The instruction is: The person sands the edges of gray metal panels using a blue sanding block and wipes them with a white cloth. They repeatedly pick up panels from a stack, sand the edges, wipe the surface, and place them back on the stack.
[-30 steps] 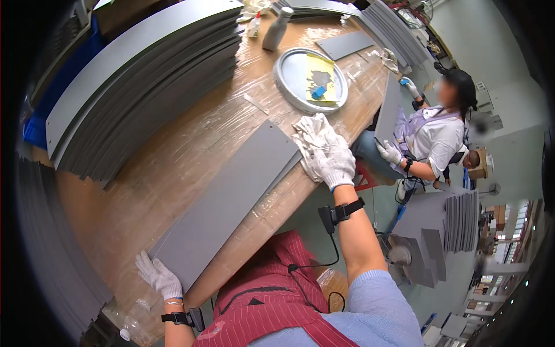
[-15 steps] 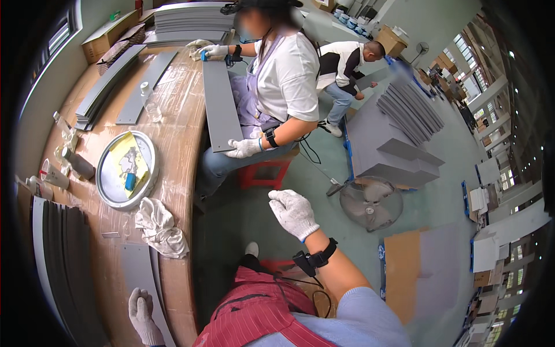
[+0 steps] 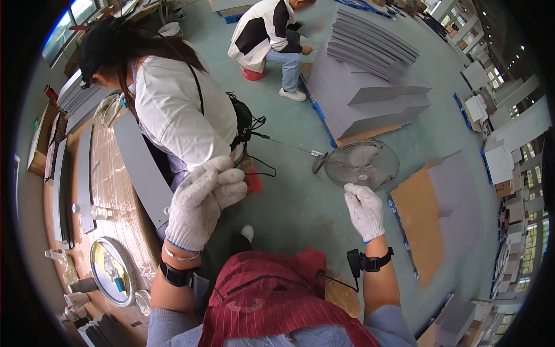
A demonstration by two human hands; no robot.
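Observation:
My left hand (image 3: 199, 205), in a white knitted glove, is raised in front of me beside the co-worker. Its fingers are loosely bent and partly apart, with nothing visible in them. To the right, my right hand (image 3: 364, 213) wears a matching glove and hangs over the floor just below the fan. Its fingers are curled together, and no object shows in them. A co-worker in a white shirt (image 3: 179, 107) sits at the table with a long grey panel (image 3: 139, 168) slanting from the table edge. That panel's near end lies just left of my left hand.
The film-covered table (image 3: 118, 199) carries a round tray (image 3: 130, 289), narrow grey panels (image 3: 87, 185) and bottles. A floor fan (image 3: 363, 165) stands before a pallet of stacked grey panels (image 3: 381, 95). Another person (image 3: 260, 34) sits beyond. Brown sheet material (image 3: 419, 225) lies at right.
The view has swung to the right. My left hand has come up from over the panel at the table to in front of me. My right hand has moved right, away from the table.

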